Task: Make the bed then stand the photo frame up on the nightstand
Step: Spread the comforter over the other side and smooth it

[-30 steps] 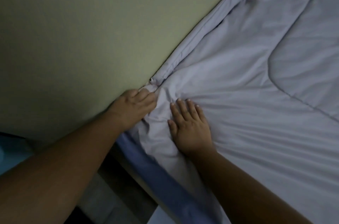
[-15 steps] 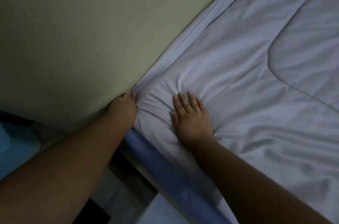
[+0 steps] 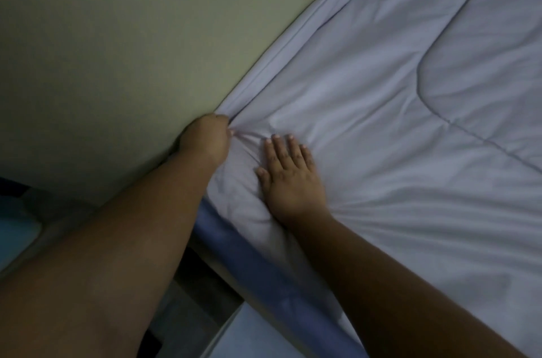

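Observation:
A pale lilac quilted comforter (image 3: 396, 123) covers the bed from the middle to the right of the view. Its corner is bunched at the wall. My left hand (image 3: 206, 139) is curled at that corner against the wall and grips the gathered fabric, its fingertips hidden in the folds. My right hand (image 3: 289, 178) lies flat on the comforter just right of the corner, fingers straight and pressing down. No photo frame or nightstand is in view.
A plain greenish wall (image 3: 132, 49) runs along the bed's far edge. A blue mattress edge (image 3: 249, 263) shows under the comforter at lower centre. A light blue surface (image 3: 17, 234) lies at the left edge, dark floor below.
The comforter corner has been pulled flatter along the wall. My left hand has gone from lying over the bunched fabric to gripping it at the wall. The right hand stays pressed flat.

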